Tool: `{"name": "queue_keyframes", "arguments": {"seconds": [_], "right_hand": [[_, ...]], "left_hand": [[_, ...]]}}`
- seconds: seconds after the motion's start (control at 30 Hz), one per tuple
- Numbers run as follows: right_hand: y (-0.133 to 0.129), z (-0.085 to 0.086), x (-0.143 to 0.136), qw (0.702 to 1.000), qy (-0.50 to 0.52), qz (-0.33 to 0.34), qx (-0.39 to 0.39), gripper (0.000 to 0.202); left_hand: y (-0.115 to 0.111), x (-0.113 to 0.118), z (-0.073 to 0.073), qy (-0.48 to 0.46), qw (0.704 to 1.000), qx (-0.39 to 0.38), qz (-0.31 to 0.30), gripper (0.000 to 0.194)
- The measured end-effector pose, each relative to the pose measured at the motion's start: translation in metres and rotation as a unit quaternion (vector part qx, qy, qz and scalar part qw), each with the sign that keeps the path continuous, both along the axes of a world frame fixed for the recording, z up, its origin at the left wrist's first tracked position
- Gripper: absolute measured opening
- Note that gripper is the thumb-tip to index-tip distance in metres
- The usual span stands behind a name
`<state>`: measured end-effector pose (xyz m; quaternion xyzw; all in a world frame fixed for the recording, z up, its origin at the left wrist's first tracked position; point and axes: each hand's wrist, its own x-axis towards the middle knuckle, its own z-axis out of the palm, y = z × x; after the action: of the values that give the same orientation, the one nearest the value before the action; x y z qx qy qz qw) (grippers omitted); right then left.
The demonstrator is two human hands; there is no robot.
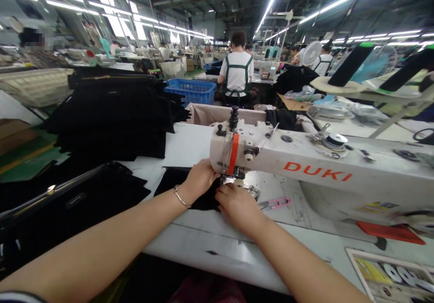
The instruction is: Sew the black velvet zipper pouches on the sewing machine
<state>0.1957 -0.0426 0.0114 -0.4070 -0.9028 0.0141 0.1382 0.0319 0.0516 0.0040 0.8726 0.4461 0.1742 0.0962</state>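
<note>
A white sewing machine with an orange stripe stands over the pale table. Under its needle area lies a black fabric piece. My left hand, with a silver bracelet at the wrist, is at the far side of the fabric, beside the machine head; its fingertips are partly hidden there. Near the presser foot, my right hand rests on the fabric's right edge with curled fingers. Whether either hand pinches the cloth is too small to tell. Pink-handled snips lie on the table right of my right hand.
Black fabric pieces are stacked at the left, with a zippered black piece nearer. Behind the machine are a blue basket and a seated person. A red object lies at the right, and black thread cones stand behind.
</note>
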Motion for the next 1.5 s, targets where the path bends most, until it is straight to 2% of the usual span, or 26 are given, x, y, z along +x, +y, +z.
{"name": "queue_keyframes", "arguments": {"seconds": [0.1, 0.23, 0.3, 0.4, 0.5, 0.6, 0.87, 1.1, 1.5], "right_hand": [[-0.007, -0.005, 0.011, 1.0, 0.001, 0.002, 0.003, 0.012], [-0.02, -0.02, 0.015, 1.0, 0.027, -0.008, 0.009, 0.02], [-0.023, -0.025, 0.014, 0.998, 0.057, -0.014, 0.026, 0.021], [-0.023, -0.027, 0.01, 0.993, 0.098, -0.02, 0.056, 0.02], [-0.022, -0.024, 0.005, 0.993, 0.102, -0.024, 0.053, 0.019], [-0.022, -0.021, 0.003, 0.993, 0.103, -0.021, 0.057, 0.02], [-0.023, -0.024, 0.012, 0.988, 0.141, -0.005, 0.061, 0.019], [-0.026, -0.02, 0.005, 0.989, 0.13, -0.008, 0.075, 0.019], [-0.027, -0.02, 0.002, 0.991, 0.111, -0.011, 0.078, 0.018]], "left_hand": [[-0.019, 0.0, -0.007, -0.007, 1.0, 0.007, -0.029, 0.02], [-0.052, -0.016, -0.02, -0.029, 0.995, 0.024, -0.088, 0.028], [-0.059, -0.025, -0.025, -0.044, 0.992, 0.031, -0.115, 0.035], [-0.05, -0.035, -0.025, -0.043, 0.988, 0.012, -0.151, 0.037], [-0.034, -0.038, -0.02, -0.029, 0.981, -0.005, -0.193, 0.036], [-0.028, -0.038, -0.017, -0.02, 0.976, 0.002, -0.217, 0.036], [-0.049, -0.027, -0.016, -0.051, 0.982, 0.041, -0.177, 0.032], [-0.034, -0.033, -0.008, -0.014, 0.972, 0.002, -0.233, 0.032], [-0.029, -0.032, -0.009, -0.029, 0.975, -0.009, -0.219, 0.031]]}}
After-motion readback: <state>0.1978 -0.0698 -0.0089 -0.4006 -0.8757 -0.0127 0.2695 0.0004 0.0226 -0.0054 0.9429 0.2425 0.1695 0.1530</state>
